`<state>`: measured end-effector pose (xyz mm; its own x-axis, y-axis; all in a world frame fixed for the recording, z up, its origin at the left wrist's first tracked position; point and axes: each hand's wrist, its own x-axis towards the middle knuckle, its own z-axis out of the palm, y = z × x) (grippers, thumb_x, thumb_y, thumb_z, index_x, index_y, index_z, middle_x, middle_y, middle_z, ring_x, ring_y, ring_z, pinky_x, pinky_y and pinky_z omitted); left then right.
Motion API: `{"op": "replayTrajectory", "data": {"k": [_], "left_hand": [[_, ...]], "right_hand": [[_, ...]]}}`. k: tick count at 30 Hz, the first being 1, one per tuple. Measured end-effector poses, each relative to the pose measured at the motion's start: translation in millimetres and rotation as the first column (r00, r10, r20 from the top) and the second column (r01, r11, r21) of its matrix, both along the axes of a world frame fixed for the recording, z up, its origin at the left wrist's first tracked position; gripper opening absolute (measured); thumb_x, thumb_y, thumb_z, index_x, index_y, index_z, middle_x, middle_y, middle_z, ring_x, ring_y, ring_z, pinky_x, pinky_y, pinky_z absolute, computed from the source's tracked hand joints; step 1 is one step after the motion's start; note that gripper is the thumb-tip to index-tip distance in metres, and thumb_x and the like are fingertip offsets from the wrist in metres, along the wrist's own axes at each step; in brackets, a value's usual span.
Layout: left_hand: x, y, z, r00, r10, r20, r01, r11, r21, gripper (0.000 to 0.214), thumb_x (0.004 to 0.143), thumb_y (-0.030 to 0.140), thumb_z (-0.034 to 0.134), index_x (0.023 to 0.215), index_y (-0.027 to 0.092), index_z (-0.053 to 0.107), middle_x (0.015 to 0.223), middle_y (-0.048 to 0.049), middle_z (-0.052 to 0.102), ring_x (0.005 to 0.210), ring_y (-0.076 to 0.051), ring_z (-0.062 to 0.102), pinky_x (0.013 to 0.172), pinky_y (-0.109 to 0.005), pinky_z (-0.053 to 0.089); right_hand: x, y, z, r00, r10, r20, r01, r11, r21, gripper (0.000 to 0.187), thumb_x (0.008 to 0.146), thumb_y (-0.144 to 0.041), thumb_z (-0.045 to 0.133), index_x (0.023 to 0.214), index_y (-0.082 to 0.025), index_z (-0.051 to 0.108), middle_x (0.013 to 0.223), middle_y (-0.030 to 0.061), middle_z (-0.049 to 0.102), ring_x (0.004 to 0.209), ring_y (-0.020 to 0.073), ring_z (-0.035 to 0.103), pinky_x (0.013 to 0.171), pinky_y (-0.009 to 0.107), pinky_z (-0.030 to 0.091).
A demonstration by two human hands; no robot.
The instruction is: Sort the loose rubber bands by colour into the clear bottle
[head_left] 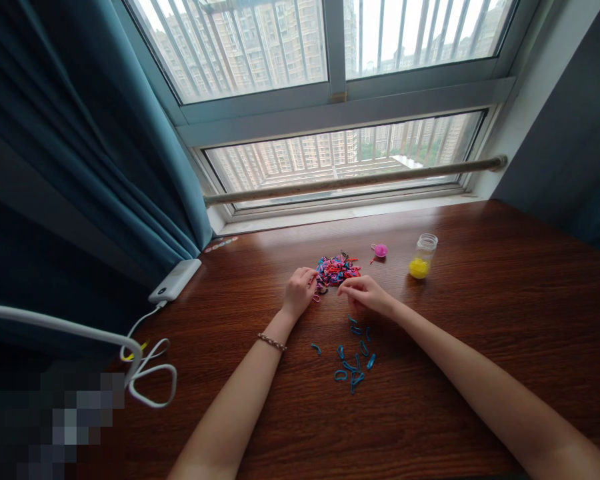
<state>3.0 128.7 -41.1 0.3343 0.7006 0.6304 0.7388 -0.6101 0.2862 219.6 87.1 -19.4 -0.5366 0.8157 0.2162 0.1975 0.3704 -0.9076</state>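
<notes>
A heap of small elastic hair bands (337,270), mixed pink, red, blue and black, lies on the wooden table. My left hand (299,293) is at the heap's left edge, its fingers curled and pressed together against the bands. What is in its fingertips is too small to make out. My right hand (367,293) hovers at the heap's front right, thumb and fingers drawn together in a pinch. Anything between them is hidden. Several loose blue hair bands (350,365) are scattered nearer to me, below both hands.
Behind the right hand stands an uncapped clear jar (427,248) with yellow contents at its bottom. A small round pink object (381,251) lies left of it. At the table's left edge are a white power bank (176,280) and a looped white cable (153,404). A window backs the table (505,280).
</notes>
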Motion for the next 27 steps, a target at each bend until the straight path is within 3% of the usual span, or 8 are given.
{"op": "replayTrajectory", "data": {"k": [2,4,7,12,18,22,25,27], "left_hand": [[1,-1,1.4,1.000,-0.028,0.011,0.028,1.000,-0.004,0.012,0.079,0.014,0.049,0.086,0.018,0.058,0.084,-0.0052,0.059,0.083,-0.017,0.054,0.076,-0.032,0.046],[5,-5,3.9,0.997,-0.079,0.023,0.080,0.997,-0.006,0.011,0.079,0.015,0.050,0.085,0.018,0.058,0.083,-0.0051,0.060,0.082,-0.017,0.054,0.076,-0.032,0.046],[16,-15,8.9,0.978,-0.206,0.013,0.206,0.978,-0.009,0.009,0.079,0.016,0.050,0.082,0.018,0.058,0.080,-0.0046,0.061,0.080,-0.017,0.055,0.076,-0.032,0.046],[43,-42,17.0,0.889,-0.448,-0.098,0.443,0.894,-0.069,0.012,0.078,0.016,0.047,0.081,0.017,0.058,0.076,-0.0056,0.061,0.074,-0.016,0.054,0.071,-0.031,0.046],[62,-69,21.9,0.756,-0.599,-0.264,0.553,0.800,-0.234,0.015,0.075,0.019,0.045,0.073,0.021,0.060,0.065,-0.0049,0.059,0.066,-0.016,0.054,0.065,-0.030,0.045],[57,-64,21.6,0.830,-0.500,-0.247,0.468,0.865,-0.181,0.020,0.079,0.023,0.043,0.068,0.021,0.059,0.058,-0.0036,0.056,0.061,-0.016,0.052,0.063,-0.030,0.043],[45,-47,19.4,0.971,-0.223,-0.087,0.216,0.972,-0.087,0.020,0.081,0.023,0.042,0.072,0.019,0.059,0.061,-0.0029,0.057,0.061,-0.014,0.052,0.063,-0.028,0.042],[37,-34,16.5,0.999,-0.043,0.000,0.043,0.996,-0.074,0.017,0.082,0.023,0.044,0.075,0.018,0.059,0.066,-0.0030,0.059,0.063,-0.014,0.053,0.064,-0.027,0.043]], "right_hand": [[7,7,-2.8,0.977,-0.213,0.003,0.210,0.965,0.154,0.028,0.086,-0.033,0.039,0.083,-0.015,0.060,0.052,-0.0003,0.057,0.045,0.0112,0.049,0.047,0.023,0.040],[14,13,-5.5,0.925,-0.380,0.012,0.346,0.855,0.386,0.023,0.085,-0.029,0.042,0.085,-0.017,0.062,0.074,0.0053,0.064,0.068,0.0159,0.057,0.065,0.029,0.045],[21,17,-8.2,0.902,-0.416,0.119,0.257,0.736,0.627,0.023,0.084,-0.021,0.044,0.098,-0.021,0.062,0.106,0.0069,0.061,0.102,0.0209,0.050,0.089,0.038,0.038],[19,15,-12.2,0.872,-0.372,0.317,0.048,0.711,0.702,0.034,0.082,-0.016,0.046,0.113,-0.024,0.056,0.120,0.0040,0.055,0.119,0.0232,0.036,0.097,0.043,0.029],[16,13,-12.5,0.834,-0.396,0.383,0.028,0.726,0.688,0.039,0.082,-0.015,0.044,0.118,-0.025,0.053,0.123,0.0026,0.053,0.122,0.0255,0.031,0.099,0.047,0.023],[16,12,-11.7,0.842,-0.411,0.351,0.074,0.731,0.678,0.042,0.082,-0.014,0.044,0.122,-0.025,0.050,0.122,0.0038,0.054,0.120,0.0245,0.034,0.098,0.045,0.025],[17,14,-12.3,0.863,-0.420,0.279,0.129,0.719,0.683,0.040,0.083,-0.014,0.043,0.120,-0.024,0.051,0.121,0.0042,0.054,0.118,0.0236,0.036,0.098,0.044,0.027],[17,15,-12.5,0.881,-0.430,0.195,0.195,0.708,0.679,0.037,0.083,-0.015,0.043,0.117,-0.024,0.054,0.118,0.0043,0.056,0.116,0.0225,0.039,0.098,0.043,0.029]]}}
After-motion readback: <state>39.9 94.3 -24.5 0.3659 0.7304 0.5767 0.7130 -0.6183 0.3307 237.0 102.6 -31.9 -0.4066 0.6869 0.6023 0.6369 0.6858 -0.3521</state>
